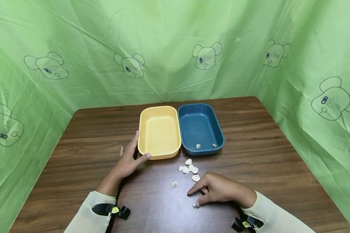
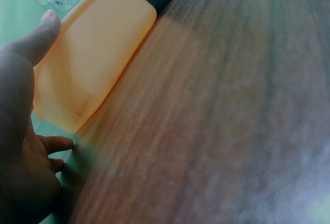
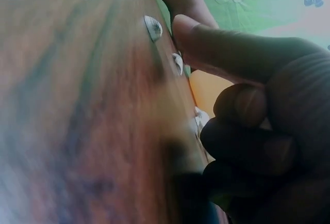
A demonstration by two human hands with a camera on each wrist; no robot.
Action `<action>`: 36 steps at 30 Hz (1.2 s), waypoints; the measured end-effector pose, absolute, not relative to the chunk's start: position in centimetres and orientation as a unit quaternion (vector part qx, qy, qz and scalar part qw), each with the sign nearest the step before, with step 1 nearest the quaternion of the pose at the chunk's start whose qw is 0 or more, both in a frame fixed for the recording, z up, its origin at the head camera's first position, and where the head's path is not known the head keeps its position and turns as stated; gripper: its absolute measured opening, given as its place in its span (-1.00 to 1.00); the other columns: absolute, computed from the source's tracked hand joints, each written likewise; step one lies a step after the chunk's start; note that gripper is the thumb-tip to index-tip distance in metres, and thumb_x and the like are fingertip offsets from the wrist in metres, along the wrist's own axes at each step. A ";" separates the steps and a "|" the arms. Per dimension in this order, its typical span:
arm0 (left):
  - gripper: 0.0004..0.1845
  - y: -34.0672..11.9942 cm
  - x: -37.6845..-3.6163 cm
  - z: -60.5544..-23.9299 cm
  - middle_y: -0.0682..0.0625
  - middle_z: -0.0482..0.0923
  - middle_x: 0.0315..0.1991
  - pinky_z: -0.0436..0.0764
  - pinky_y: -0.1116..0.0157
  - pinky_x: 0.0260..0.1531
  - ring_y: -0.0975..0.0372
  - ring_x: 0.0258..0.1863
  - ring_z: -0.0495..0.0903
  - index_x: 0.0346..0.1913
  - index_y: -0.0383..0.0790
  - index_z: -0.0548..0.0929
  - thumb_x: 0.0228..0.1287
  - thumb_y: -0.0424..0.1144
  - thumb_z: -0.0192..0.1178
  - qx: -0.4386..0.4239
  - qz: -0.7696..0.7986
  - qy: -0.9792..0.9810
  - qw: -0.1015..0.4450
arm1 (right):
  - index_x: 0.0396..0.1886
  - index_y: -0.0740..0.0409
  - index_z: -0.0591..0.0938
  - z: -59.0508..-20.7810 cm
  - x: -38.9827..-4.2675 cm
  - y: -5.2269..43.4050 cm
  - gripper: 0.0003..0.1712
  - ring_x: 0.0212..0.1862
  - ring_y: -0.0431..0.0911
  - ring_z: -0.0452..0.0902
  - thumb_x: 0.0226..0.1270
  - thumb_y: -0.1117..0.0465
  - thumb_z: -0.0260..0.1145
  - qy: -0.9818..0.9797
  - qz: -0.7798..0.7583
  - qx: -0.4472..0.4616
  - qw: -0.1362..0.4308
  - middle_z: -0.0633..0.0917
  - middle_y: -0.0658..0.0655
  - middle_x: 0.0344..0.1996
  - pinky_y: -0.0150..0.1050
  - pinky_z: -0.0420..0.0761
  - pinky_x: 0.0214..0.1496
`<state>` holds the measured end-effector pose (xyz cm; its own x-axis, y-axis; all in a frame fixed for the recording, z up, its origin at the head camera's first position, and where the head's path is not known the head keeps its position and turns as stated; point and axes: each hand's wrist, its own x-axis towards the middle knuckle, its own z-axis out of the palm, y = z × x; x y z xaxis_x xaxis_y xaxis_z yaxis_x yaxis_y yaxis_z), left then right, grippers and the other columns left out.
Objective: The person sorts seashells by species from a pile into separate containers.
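Note:
My left hand rests against the near left corner of the yellow bin, thumb at the front rim and straight fingers along the side wall. My right hand is low over the table, thumb tip right at a small pale shell. Its index finger reaches forward, apart from that shell; the other fingers are curled under, as the right wrist view shows. Ahead of this hand lies a loose cluster of small white shells, with a single shell to the left.
A blue bin stands right beside the yellow one, with two small shells inside at its near end. Both stand on a brown wooden table. A green curtain with mouse-head drawings surrounds the table's back and sides.

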<state>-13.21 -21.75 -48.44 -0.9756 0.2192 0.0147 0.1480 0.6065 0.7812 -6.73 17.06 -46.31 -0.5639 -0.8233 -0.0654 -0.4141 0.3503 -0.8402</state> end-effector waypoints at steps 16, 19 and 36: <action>0.19 -21.8 -13.4 -48.4 -0.03 -0.20 0.84 -0.58 -0.55 0.51 -0.24 0.81 -0.19 0.80 0.31 -0.35 0.50 0.17 0.37 0.104 0.433 0.894 0.043 | 0.01 -0.10 0.93 -46.3 -6.5 16.7 -0.65 -0.56 -0.70 0.21 0.20 0.10 0.72 0.805 -0.341 -0.454 0.173 0.56 -0.15 -0.75 -0.63 0.32 -0.54; 0.19 -21.8 -13.3 -48.4 -0.04 -0.20 0.84 -0.58 -0.56 0.50 -0.24 0.81 -0.19 0.80 0.31 -0.35 0.50 0.17 0.37 0.105 0.434 0.894 0.045 | 0.01 -0.12 0.93 -46.3 -6.5 16.7 -0.64 -0.56 -0.70 0.21 0.19 0.08 0.73 0.808 -0.334 -0.455 0.170 0.57 -0.16 -0.74 -0.63 0.32 -0.54; 0.19 -21.7 -13.4 -48.2 -0.07 -0.20 0.84 -0.57 -0.57 0.50 -0.21 0.82 -0.18 0.81 0.28 -0.33 0.49 0.16 0.37 0.107 0.431 0.895 0.041 | -0.02 -0.09 0.93 -46.3 -6.4 16.6 -0.65 -0.56 -0.69 0.24 0.18 0.05 0.73 0.809 -0.343 -0.445 0.173 0.58 -0.15 -0.74 -0.62 0.33 -0.54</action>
